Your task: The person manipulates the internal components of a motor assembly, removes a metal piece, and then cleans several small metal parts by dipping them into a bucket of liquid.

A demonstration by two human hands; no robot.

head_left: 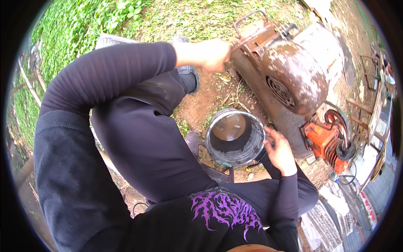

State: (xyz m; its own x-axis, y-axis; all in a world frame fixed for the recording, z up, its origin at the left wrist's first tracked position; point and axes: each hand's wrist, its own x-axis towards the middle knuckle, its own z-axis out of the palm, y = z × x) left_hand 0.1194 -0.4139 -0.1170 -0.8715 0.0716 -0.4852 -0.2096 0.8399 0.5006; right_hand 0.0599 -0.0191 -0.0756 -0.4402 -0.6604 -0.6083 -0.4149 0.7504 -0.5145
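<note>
Bent round the rim of a dark bucket point(213, 145), my right hand point(279, 153) steadies it between my legs. The bucket leans with its mouth toward me, and muddy brown liquid point(228, 128) lies inside. My left hand point(212, 54) reaches out at the far end of a long rusty tank point(256, 90), its fingers curled and slightly blurred. Whatever it grips there is hidden. On the tank sits a rounded brown housing point(294, 71) with flaking paint and a round vent grille point(280, 91). The whole looks like an old air compressor.
An orange finned machine part point(321, 138) stands by the tank's near end. A bent metal handle point(250, 19) rises at its far end. Wooden frames point(373, 105) and grey sheets point(323, 227) lie to the right. Green plants point(84, 29) grow at the far left.
</note>
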